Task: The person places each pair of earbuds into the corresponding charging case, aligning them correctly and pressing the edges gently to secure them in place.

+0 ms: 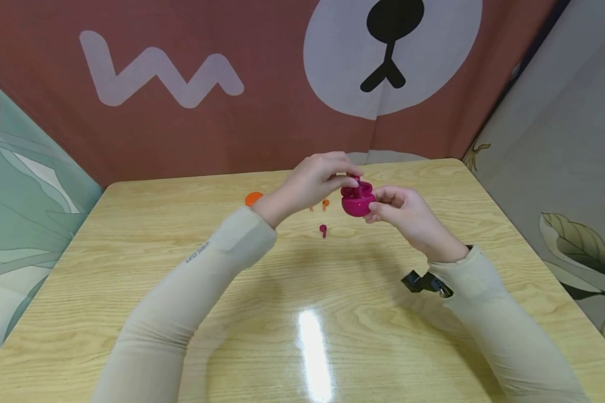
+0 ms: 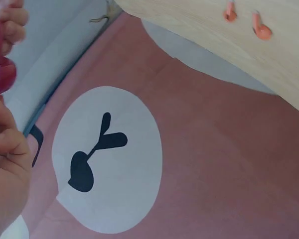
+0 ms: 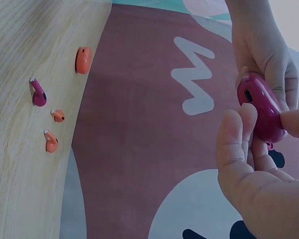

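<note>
My right hand (image 1: pixel 403 212) grips a magenta earbud case (image 1: pixel 358 207), held up over the far part of the table with its lid open. Over the case's opening, my left hand (image 1: pixel 317 176) pinches a magenta earbud (image 1: pixel 357 179) between thumb and fingers; most of it is hidden by the fingertips and lid. In the right wrist view, the case's rounded back with its charging port (image 3: pixel 247 95) faces the camera. Another magenta earbud (image 1: pixel 323 230) lies on the wood, left of and below the case.
Two orange earbuds, one (image 3: pixel 58 115) beside the other (image 3: pixel 51 142), lie near the table's far edge. Left of them, partly behind my left wrist, sits a closed orange case (image 1: pixel 254 198). A black camera mount (image 1: pixel 426 282) hangs at my right wrist. A printed curtain (image 1: pixel 277 129) stands behind the table.
</note>
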`<state>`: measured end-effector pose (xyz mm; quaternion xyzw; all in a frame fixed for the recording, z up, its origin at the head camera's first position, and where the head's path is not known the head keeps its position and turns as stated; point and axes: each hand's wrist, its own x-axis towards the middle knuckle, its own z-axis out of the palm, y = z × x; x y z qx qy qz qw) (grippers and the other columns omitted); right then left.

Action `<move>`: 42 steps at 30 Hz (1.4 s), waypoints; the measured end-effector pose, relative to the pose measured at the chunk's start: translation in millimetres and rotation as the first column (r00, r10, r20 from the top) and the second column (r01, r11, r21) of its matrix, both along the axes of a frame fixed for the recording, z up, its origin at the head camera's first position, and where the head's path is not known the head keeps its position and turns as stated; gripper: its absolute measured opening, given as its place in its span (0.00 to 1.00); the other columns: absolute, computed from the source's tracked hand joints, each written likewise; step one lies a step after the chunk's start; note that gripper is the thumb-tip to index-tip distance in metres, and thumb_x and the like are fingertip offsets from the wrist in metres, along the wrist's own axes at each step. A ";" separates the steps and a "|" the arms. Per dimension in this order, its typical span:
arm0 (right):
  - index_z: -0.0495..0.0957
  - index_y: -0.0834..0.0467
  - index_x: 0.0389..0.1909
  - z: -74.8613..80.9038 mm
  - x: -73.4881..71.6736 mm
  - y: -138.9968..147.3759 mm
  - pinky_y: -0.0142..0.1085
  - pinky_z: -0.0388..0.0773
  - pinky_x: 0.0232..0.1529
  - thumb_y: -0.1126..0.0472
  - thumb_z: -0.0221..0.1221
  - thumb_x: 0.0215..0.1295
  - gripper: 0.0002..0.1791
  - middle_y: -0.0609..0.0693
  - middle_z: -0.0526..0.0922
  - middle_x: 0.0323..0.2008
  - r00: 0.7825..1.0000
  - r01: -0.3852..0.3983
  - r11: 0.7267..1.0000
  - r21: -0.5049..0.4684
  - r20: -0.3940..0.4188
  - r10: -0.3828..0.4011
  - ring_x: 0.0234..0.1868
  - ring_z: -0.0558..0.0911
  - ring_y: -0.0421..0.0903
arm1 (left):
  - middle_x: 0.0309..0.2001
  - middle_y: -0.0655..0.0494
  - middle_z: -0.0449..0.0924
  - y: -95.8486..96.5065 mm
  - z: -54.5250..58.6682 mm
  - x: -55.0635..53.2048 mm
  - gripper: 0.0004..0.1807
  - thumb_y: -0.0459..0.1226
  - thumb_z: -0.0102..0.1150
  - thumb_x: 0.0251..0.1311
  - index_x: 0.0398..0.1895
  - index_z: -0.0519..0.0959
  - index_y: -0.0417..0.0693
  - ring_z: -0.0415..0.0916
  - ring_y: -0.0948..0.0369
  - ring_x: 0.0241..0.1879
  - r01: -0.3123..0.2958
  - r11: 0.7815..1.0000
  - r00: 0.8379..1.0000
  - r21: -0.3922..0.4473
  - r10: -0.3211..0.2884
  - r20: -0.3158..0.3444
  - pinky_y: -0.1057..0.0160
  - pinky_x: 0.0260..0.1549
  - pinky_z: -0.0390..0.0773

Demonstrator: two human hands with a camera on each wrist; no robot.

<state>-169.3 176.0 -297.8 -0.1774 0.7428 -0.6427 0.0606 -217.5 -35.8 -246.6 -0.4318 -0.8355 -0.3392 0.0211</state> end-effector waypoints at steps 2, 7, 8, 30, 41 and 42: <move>0.70 0.79 0.50 -0.4 -0.3 0.0 0.35 0.81 0.44 0.71 0.51 0.70 0.15 0.48 0.82 0.40 1.000 0.000 1.000 0.001 0.000 0.000 0.38 0.83 0.44 | 0.44 0.52 0.80 -1.6 -0.9 -1.0 0.16 0.35 0.64 0.60 0.51 0.82 0.40 0.76 0.61 0.40 0.037 0.999 0.995 -0.027 -0.039 -0.090 0.71 0.41 0.76; 0.71 0.77 0.50 -1.3 -0.4 0.0 0.35 0.81 0.44 0.71 0.51 0.71 0.14 0.48 0.82 0.40 1.000 0.008 1.000 0.015 0.011 -0.008 0.37 0.83 0.43 | 0.45 0.52 0.81 -4.1 -5.6 -3.6 0.13 0.36 0.63 0.61 0.48 0.83 0.41 0.79 0.62 0.40 0.101 0.993 0.944 -0.059 -0.115 -0.310 0.72 0.42 0.76; 0.71 0.77 0.50 -1.1 -0.2 0.0 0.35 0.81 0.44 0.70 0.51 0.71 0.13 0.48 0.82 0.40 1.000 0.010 1.000 0.017 0.014 -0.010 0.37 0.83 0.43 | 0.45 0.52 0.81 -4.3 -6.7 -4.1 0.13 0.36 0.63 0.61 0.48 0.83 0.41 0.79 0.63 0.40 0.112 0.992 0.934 -0.057 -0.125 -0.334 0.72 0.42 0.76; 0.71 0.78 0.47 1.8 0.8 1.5 0.34 0.81 0.44 0.70 0.51 0.71 0.13 0.49 0.82 0.38 1.000 0.013 1.000 -0.007 -0.004 -0.013 0.37 0.83 0.43 | 0.49 0.50 0.81 -9.9 -18.0 -6.2 0.16 0.33 0.63 0.62 0.53 0.82 0.40 0.79 0.61 0.45 0.138 0.990 0.933 0.009 -0.127 -0.336 0.71 0.45 0.76; 0.73 0.74 0.45 4.7 2.8 4.0 0.34 0.81 0.44 0.69 0.53 0.70 0.10 0.49 0.82 0.36 0.998 0.063 0.998 0.008 0.014 -0.063 0.34 0.83 0.44 | 0.57 0.53 0.78 -18.9 -30.9 5.7 0.21 0.38 0.60 0.65 0.61 0.77 0.45 0.78 0.60 0.42 -0.184 0.983 0.968 0.005 0.180 0.176 0.65 0.43 0.79; 0.73 0.75 0.44 5.2 3.2 4.1 0.34 0.81 0.43 0.69 0.53 0.70 0.10 0.49 0.82 0.36 0.998 0.066 0.998 0.007 0.011 -0.066 0.34 0.84 0.44 | 0.55 0.52 0.79 -19.4 -35.3 5.9 0.20 0.39 0.59 0.66 0.60 0.77 0.45 0.78 0.59 0.36 -0.210 0.978 0.955 0.008 0.203 0.215 0.64 0.39 0.79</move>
